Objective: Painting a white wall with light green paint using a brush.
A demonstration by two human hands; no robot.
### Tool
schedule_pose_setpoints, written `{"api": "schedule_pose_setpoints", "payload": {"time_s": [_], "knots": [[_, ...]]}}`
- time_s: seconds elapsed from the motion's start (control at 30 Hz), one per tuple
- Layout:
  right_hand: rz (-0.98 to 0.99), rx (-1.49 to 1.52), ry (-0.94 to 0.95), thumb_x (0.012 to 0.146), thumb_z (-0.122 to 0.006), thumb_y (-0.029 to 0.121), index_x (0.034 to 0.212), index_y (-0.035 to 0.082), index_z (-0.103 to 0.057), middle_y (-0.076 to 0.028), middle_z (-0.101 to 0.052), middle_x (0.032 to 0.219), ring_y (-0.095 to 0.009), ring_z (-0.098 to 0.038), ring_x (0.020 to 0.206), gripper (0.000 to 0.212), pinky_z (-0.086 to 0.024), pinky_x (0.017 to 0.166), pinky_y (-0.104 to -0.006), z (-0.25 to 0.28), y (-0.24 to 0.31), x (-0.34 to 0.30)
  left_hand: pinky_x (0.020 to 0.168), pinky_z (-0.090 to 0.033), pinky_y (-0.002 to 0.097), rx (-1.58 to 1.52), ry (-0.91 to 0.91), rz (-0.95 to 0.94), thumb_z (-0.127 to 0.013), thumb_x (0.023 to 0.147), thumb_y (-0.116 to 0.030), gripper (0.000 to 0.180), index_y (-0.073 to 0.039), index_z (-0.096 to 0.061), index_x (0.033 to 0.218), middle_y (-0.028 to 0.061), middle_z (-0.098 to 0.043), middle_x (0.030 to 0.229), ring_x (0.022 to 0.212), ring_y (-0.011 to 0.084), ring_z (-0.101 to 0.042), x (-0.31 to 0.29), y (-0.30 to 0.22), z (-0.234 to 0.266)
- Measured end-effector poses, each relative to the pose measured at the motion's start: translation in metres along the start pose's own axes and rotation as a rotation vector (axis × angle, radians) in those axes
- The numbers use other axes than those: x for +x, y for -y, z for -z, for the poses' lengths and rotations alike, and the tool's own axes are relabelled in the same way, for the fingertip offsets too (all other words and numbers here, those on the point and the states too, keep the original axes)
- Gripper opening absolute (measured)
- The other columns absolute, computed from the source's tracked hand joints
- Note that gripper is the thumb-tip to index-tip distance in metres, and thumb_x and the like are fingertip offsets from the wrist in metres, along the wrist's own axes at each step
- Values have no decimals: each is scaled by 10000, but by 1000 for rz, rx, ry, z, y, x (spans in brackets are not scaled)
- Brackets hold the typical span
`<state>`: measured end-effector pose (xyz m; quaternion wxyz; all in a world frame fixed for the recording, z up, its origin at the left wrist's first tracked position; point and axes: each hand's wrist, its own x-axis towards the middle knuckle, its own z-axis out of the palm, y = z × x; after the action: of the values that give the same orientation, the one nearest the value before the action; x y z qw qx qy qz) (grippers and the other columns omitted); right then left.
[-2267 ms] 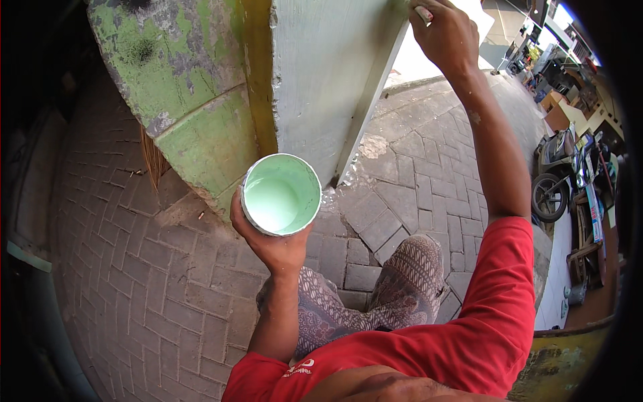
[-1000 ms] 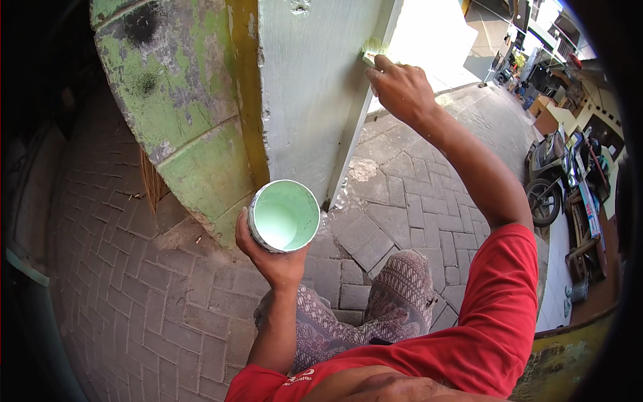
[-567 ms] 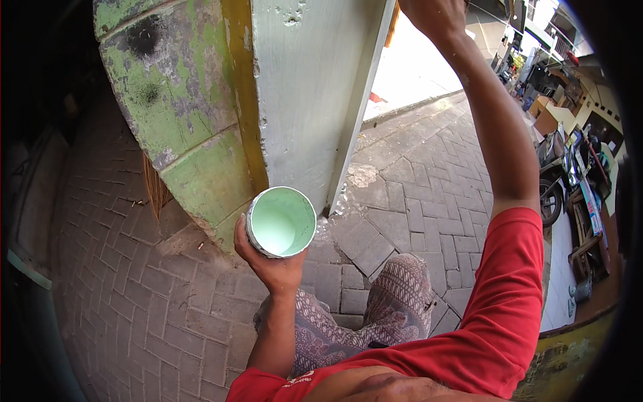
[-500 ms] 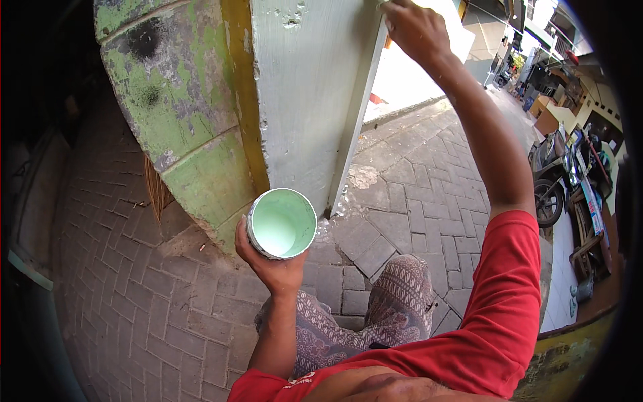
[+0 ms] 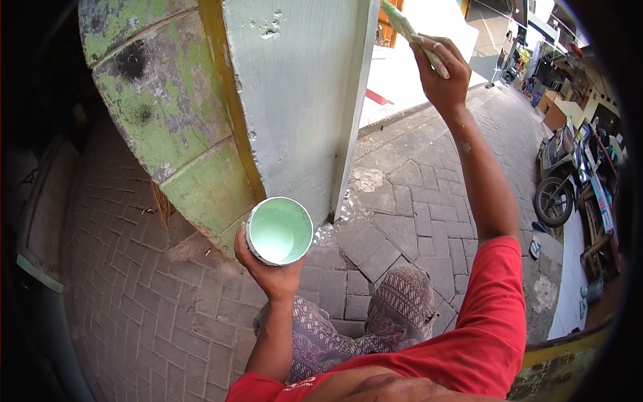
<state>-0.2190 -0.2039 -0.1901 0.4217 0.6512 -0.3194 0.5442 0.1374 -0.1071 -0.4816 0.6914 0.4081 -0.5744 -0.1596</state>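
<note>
My left hand [image 5: 273, 276] is wrapped round a round tub of pale green paint [image 5: 280, 231], tilted so the liquid in its bottom shows. Raised at the upper right, my right hand [image 5: 443, 72] is closed on the handle of a paintbrush [image 5: 407, 32]. The brush points up and left, its far end running to the picture's top edge beside the pillar's right edge. The pale grey painted pillar [image 5: 301, 107] stands in front of me, with a few chipped spots near its top. Whether the bristles touch it I cannot tell.
Left of the pillar run a yellow-brown strip [image 5: 231, 94] and a peeling green block wall [image 5: 174, 100]. Grey paving [image 5: 181, 308] lies below, with white paint spots at the pillar's foot. A parked motorbike [image 5: 556, 187] and sandals [image 5: 534, 246] are at the right.
My right hand has moved right and down from the pillar's top edge, bringing the brush into view. The tub stays in my left hand, nearly in place. The view has shifted slightly.
</note>
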Motion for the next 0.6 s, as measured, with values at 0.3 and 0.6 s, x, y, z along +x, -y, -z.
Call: {"api": "schedule_pose_setpoints", "payload": {"time_s": [0.3, 0.6], "knots": [[216, -49, 473, 854, -787, 69, 1105, 169, -786, -10, -752, 1157, -210, -758, 965, 270, -651, 778, -348, -7, -15, -69, 1161, -331, 527, 29, 5, -12, -997, 605, -198, 1185, -37, -307, 1554, 186, -413, 1467, 1377, 381, -430, -3, 3, -10], [184, -62, 365, 878, -750, 90, 1088, 158, -778, -5, -749, 1094, -230, -754, 873, 222, -630, 707, -362, -29, -13, -83, 1151, -391, 459, -43, 76, 10, -957, 610, -113, 1164, -34, -282, 1555, 154, -462, 1463, 1338, 312, -508, -2, 8, -18]]}}
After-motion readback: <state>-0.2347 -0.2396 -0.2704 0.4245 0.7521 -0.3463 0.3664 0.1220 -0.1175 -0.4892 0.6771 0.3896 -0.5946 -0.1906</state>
